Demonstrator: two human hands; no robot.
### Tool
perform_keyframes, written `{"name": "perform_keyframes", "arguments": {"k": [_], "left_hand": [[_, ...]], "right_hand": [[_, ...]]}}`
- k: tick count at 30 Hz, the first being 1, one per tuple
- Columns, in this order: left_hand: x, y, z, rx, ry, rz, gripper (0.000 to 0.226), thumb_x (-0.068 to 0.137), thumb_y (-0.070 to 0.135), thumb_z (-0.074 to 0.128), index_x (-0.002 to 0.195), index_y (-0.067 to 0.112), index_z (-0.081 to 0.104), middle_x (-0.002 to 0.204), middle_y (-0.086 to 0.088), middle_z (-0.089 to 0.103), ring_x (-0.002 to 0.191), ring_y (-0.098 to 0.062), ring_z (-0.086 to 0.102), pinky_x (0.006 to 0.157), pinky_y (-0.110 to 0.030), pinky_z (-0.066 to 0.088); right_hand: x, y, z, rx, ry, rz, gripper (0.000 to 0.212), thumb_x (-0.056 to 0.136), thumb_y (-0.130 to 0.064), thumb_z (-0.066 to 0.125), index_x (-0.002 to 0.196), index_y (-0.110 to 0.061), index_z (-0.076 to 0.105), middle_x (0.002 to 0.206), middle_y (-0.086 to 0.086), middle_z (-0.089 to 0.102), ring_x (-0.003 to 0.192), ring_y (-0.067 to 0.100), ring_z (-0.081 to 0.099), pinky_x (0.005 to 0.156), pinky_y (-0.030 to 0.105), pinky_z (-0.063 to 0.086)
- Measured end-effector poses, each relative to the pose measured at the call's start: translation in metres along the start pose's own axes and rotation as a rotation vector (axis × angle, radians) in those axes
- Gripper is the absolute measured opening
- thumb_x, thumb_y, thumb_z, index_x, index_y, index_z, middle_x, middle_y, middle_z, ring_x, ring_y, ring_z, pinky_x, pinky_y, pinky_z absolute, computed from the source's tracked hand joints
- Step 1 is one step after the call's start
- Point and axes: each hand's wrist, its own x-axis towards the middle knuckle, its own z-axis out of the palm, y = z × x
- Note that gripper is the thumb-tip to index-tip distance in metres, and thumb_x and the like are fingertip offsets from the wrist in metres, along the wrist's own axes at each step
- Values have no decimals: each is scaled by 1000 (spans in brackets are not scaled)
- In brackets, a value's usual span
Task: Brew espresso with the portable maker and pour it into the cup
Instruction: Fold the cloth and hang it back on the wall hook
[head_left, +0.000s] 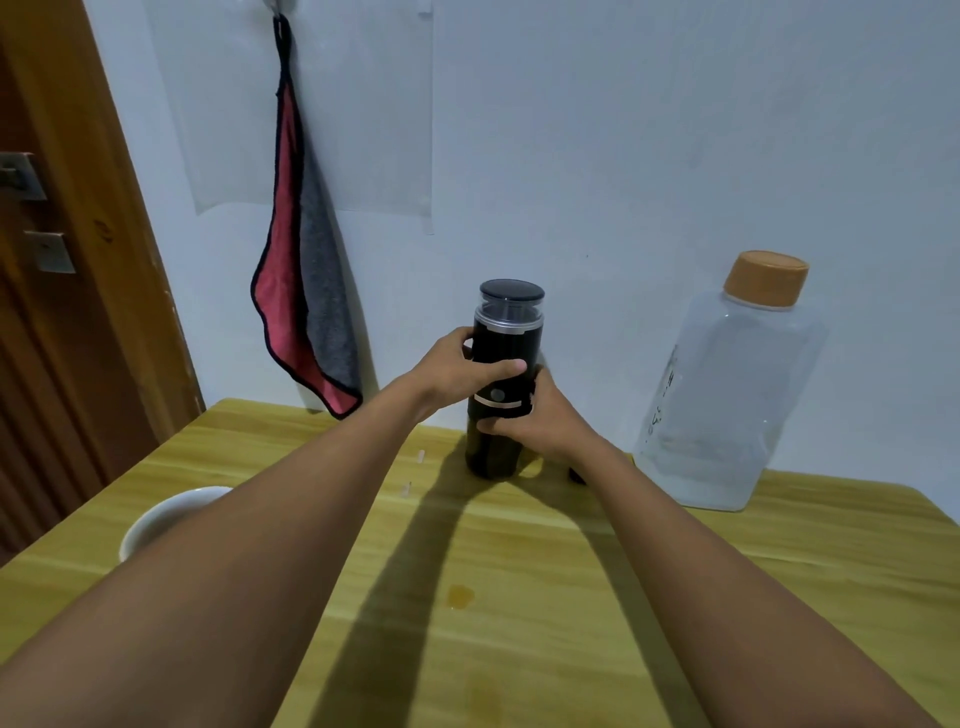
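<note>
- Portable espresso maker: black cylinder with a clear-rimmed cap, upright on the wooden table at the far edge, twelve o'clock from the person, close to the wall.
- Left hand: wrapped round the upper body, thumb laid across the front; likely steadying the top section.
- Right hand: clamped on the lower body just beneath the banded button; the opposed grips suggest twisting or bracing the two halves.
- Cup: white, at nine o'clock near the table's left edge, partly hidden by the left forearm; contents not visible.
- Water bottle: clear, orange-capped, at two o'clock, within reach for filling.
- Cloth: red and grey, hanging on the wall at eleven o'clock.
- Small amber spill: on the table at six o'clock.
</note>
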Motion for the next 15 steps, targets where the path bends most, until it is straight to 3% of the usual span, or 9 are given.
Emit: {"name": "perform_keyframes", "arguments": {"k": [3, 5, 7, 11, 13, 15], "left_hand": [[-8, 11, -8, 49, -9, -4, 85, 84, 36, 84, 153, 16, 39, 127, -2, 63, 98, -8, 62, 78, -23, 51], [-16, 23, -20, 91, 8, -3, 92, 85, 39, 82, 159, 17, 31, 145, -11, 54, 119, -23, 60, 101, -38, 52], [-26, 36, -38, 125, 41, 11, 95, 85, 44, 81, 160, 19, 29, 151, -13, 50, 129, -29, 55, 111, -47, 46], [-51, 56, -86, 189, 130, 61, 93, 85, 50, 79, 158, 19, 32, 149, -12, 52, 124, -26, 58, 109, -43, 47], [-65, 64, -111, 217, 170, 76, 90, 86, 51, 78, 158, 19, 33, 147, -10, 54, 118, -21, 57, 103, -35, 47], [-77, 72, -132, 229, 208, 91, 88, 87, 50, 77, 157, 18, 35, 145, -11, 55, 118, -21, 58, 105, -37, 48]], "right_hand": [[-6, -21, -11, 51, 36, -48, 83, 82, -28, 82, 144, -29, 28, 122, -25, 48, 114, 2, 54, 78, 12, 43], [-11, -39, -21, 20, 104, -102, 83, 84, -35, 79, 149, -27, 28, 137, -13, 48, 125, 9, 50, 88, 18, 44], [-15, -59, -29, -129, 229, -164, 80, 86, -45, 74, 151, -28, 30, 149, -6, 44, 132, 14, 47, 98, 31, 43], [-23, -107, -34, -357, 398, -349, 66, 93, -47, 63, 149, -30, 35, 153, -6, 40, 132, 16, 47, 93, 31, 41], [-23, -134, -30, -372, 356, -398, 59, 94, -47, 60, 147, -29, 40, 150, -7, 43, 127, 14, 51, 95, 32, 44], [-21, -158, -23, -351, 293, -416, 54, 95, -46, 61, 144, -29, 45, 145, -7, 48, 121, 8, 54, 98, 34, 46]]}}
